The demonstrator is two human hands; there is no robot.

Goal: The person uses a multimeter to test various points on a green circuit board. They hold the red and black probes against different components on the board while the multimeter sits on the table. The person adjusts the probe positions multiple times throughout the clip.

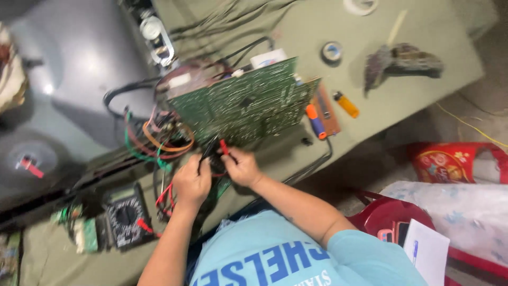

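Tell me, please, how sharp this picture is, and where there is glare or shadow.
Head view: the whole frame is softened by motion blur, so the traces on the green circuit board smear; the left hand with the black probe and the right hand with the red probe lack crisp edges; bright glare sits on the grey surface at upper left; the multimeter lies in dimmer light.

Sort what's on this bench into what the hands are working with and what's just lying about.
In use: green circuit board; black probe in left hand; red probe in right hand; multimeter wired to the probes.

Lying about: orange lighter; screwdriver; tape roll; crumpled rag; red bag.
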